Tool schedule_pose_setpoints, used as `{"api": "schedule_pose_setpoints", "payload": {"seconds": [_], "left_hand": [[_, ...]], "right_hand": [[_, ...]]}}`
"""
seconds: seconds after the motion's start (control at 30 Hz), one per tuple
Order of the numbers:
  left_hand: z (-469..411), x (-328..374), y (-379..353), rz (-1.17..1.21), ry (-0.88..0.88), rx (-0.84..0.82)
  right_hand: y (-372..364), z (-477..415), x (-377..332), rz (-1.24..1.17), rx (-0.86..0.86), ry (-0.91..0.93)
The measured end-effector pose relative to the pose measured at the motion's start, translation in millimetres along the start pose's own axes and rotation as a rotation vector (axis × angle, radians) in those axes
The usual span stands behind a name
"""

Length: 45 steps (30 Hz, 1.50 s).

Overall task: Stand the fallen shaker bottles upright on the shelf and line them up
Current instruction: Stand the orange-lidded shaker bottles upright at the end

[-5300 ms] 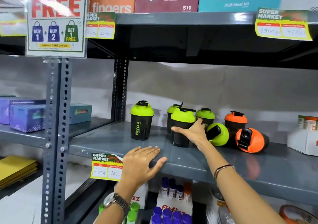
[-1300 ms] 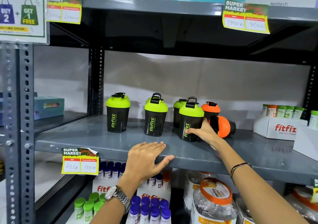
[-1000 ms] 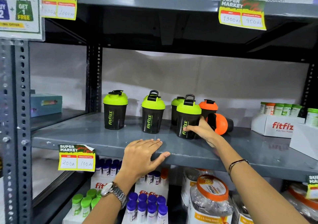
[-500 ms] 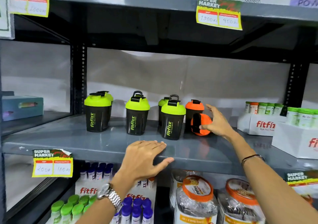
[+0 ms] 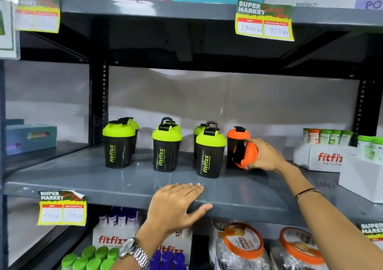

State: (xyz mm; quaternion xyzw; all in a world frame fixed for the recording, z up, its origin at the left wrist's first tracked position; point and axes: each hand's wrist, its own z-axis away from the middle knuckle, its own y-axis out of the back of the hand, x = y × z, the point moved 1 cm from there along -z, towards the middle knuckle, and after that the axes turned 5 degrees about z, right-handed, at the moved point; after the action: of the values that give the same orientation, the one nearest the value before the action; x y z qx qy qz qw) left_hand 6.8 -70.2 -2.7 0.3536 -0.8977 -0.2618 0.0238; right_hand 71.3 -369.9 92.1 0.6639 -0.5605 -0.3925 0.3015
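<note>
One shaker (image 5: 245, 154) is left on its side, orange lid toward the camera, touching the upright orange shaker (image 5: 238, 139) behind. The right hand (image 5: 264, 155) grips its lid end; the left hand (image 5: 176, 205) lies flat and empty on the shelf (image 5: 103, 186) edge. Swinging it upright could knock that neighbour or the nearest green shaker (image 5: 210, 155) just left. Whether the shakers hold anything cannot be told through dark walls.

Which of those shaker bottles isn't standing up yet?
The orange-lidded black shaker bottle in the right hand, lying sideways with its lid facing us. The standing orange-lidded bottle behind it and the green-lidded ones are upright.
</note>
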Motion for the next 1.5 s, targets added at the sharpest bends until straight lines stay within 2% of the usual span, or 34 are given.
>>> {"api": "schedule_pose_setpoints", "payload": {"seconds": [0.1,0.17,0.33,0.5,0.63,0.8,0.9,0.97,1.1,1.17,1.27,1.5], "left_hand": [[-0.1,0.1,0.0,0.0,0.016,-0.001],[-0.6,0.4,0.0,0.002,0.028,-0.007],[-0.4,1.6,1.2,0.014,0.047,-0.017],[0.4,2.6,3.7,0.023,0.059,-0.025],[0.0,3.9,5.6,0.028,0.069,-0.025],[0.6,4.0,5.7,0.023,0.063,-0.026],[0.5,3.3,5.3,0.014,0.059,-0.026],[0.7,3.1,5.0,0.02,0.061,-0.021],[0.7,2.7,4.7,0.016,0.054,-0.027],[0.5,2.7,4.7,0.015,0.053,-0.027],[1.1,3.0,4.2,0.02,0.054,-0.022],[0.1,2.8,5.2,0.022,0.057,-0.027]], "right_hand": [[12.4,4.3,-7.0,-0.243,0.155,-0.119],[21.7,5.9,-8.0,-0.408,0.201,-0.196],[32.5,18.4,-6.0,-0.696,0.149,-0.36],[29.1,29.5,-9.6,-0.808,0.114,-0.402],[22.3,36.2,-13.8,-0.797,0.114,-0.387],[1.4,44.6,-20.6,-0.62,0.159,-0.436],[-6.0,44.5,-23.2,-0.541,0.23,-0.453],[-6.3,42.8,-22.8,-0.574,0.27,-0.448],[-6.1,42.8,-20.3,-0.778,0.128,-0.4],[-8.6,45.4,-20.7,-0.754,0.084,-0.369],[-12.0,49.5,-21.7,-0.607,0.121,-0.396],[-13.6,48.6,-23.0,-0.644,0.07,-0.436]]}}
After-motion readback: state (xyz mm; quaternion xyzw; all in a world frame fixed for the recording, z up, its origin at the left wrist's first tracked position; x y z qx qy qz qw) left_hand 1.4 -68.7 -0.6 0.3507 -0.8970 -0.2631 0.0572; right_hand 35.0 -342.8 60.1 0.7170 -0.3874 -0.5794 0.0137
